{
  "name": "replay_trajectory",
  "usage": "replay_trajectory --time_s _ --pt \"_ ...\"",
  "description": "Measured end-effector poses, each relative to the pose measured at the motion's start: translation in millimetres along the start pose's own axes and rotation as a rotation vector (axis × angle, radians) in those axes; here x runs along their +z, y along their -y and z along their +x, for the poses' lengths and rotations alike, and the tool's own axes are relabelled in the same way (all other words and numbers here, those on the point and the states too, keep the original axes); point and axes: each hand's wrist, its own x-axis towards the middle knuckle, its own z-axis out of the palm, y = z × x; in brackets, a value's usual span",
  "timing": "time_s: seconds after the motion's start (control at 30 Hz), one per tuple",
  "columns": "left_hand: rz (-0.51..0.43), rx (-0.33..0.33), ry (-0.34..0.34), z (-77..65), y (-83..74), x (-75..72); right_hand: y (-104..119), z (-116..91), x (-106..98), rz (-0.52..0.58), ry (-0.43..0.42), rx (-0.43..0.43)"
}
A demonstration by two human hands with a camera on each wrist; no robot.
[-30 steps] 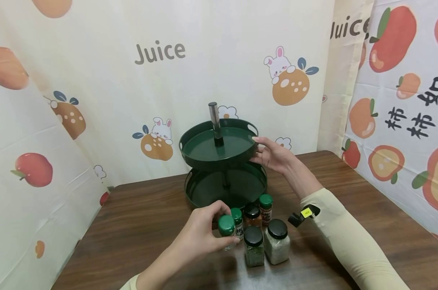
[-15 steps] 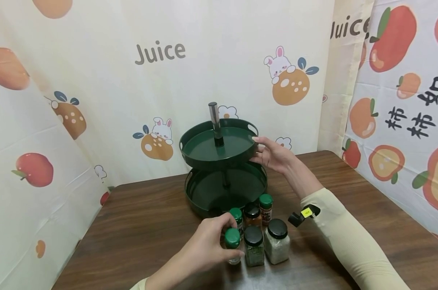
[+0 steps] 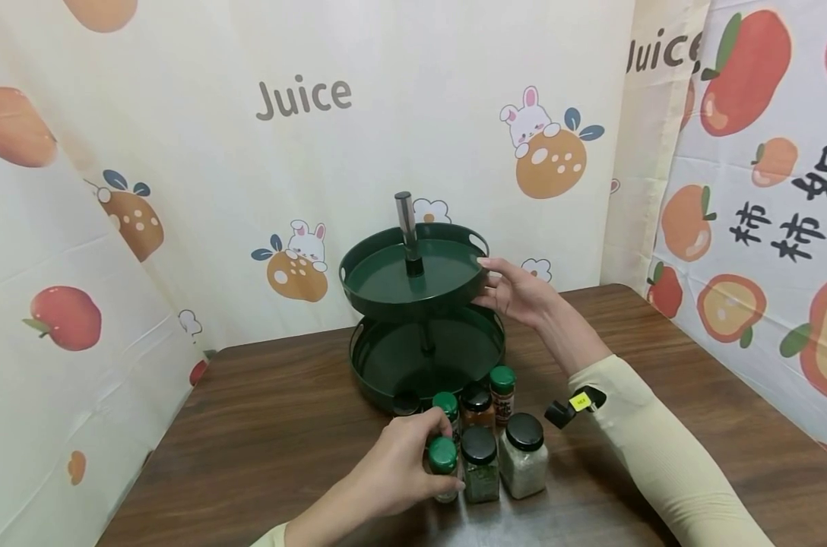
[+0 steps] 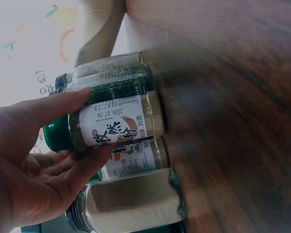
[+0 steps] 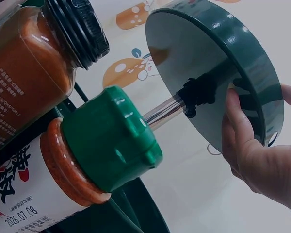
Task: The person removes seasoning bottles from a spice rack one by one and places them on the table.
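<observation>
My left hand [image 3: 403,463] holds a green-capped spice jar [image 3: 443,456] between thumb and fingers. In the left wrist view that spice jar [image 4: 114,119], with a white label and pale powder, stands on the wood beside its neighbours. My right hand [image 3: 519,295] grips the right edge of the upper tray [image 3: 413,310] of a dark green two-tier stand, its thumb at the cut-out handle. In the right wrist view the fingers [image 5: 240,116] reach under this tray. Below is the lower tray [image 3: 372,391], and a metal post [image 3: 406,220] rises through the middle.
Close together before the stand are a black-lidded jar of green flakes [image 3: 480,471], a black-lidded jar of pale grains [image 3: 525,460], an orange-brown spice jar [image 3: 478,410] and green-capped jars [image 3: 502,391]. Another black lid [image 3: 407,403] shows behind my left hand. Printed curtains surround the wooden table [image 3: 263,425].
My left hand has moved the green-capped jar right and toward me, up beside the jar of green flakes. A black lid behind it has come into view. My right hand stays on the tray.
</observation>
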Motion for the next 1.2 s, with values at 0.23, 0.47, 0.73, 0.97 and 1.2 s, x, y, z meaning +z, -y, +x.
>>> replay_trajectory --time_s 0.23,0.47,0.73,0.97,1.2 --pt "0.035 -0.024 -0.011 0.1 -2.1 0.9 1.0 -1.3 0.8 -0.006 -0.004 0.001" --pt "0.064 -0.032 -0.019 -0.5 -2.5 1.7 0.3 -2.5 0.8 0.007 -0.004 0.005" --pt "0.088 -0.012 -0.026 -1.2 -2.7 1.7 -0.3 -2.1 0.5 0.021 0.007 0.0" --pt "0.076 -0.025 -0.006 -0.6 -3.1 1.0 0.0 -1.5 -0.4 0.032 0.018 0.002" --pt "0.074 -0.034 0.006 -1.0 -3.5 1.1 0.1 -1.2 0.0 0.022 0.016 0.0"
